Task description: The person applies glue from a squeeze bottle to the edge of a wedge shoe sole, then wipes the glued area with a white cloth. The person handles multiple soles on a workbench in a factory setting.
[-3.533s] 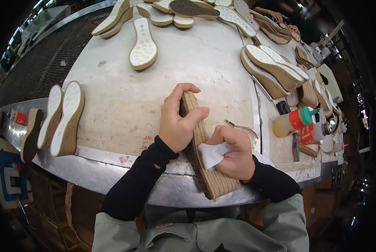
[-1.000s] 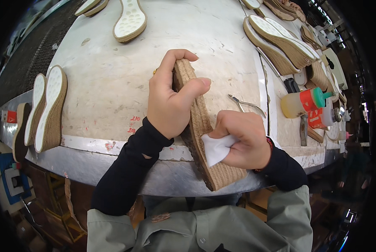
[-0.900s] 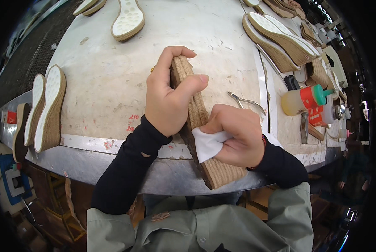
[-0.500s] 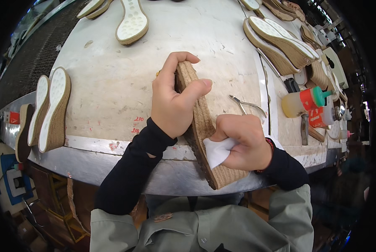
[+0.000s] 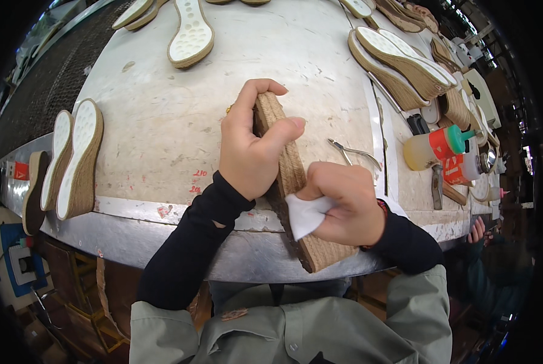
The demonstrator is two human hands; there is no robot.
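Observation:
A wedge shoe sole [image 5: 327,252], its sides wrapped in tan braided rope, stands tilted on its edge at the table's front. My left hand [image 5: 250,142] is closed around its thin far end, fingers over the top and thumb along the braided side. In my right hand [image 5: 347,203] a folded white cloth [image 5: 306,217] is pinched and pressed against the braided side, close to the dark bottom edge. The thick heel end points toward me and reaches over the metal table edge. My right palm hides part of the braid.
Metal nippers [image 5: 357,151] lie right of the sole. Beyond them stand a yellow-liquid bottle [image 5: 418,151] with a green cap and a hammer [image 5: 437,187]. Wedge soles stand at the left [image 5: 80,161], far end [image 5: 191,36] and right [image 5: 399,60]. A co-worker's hand [image 5: 476,230] shows at the right.
My right hand has slid the cloth slightly left across the braid toward the sole's dark edge. My left hand keeps its hold. A co-worker's hand has come into view at the right.

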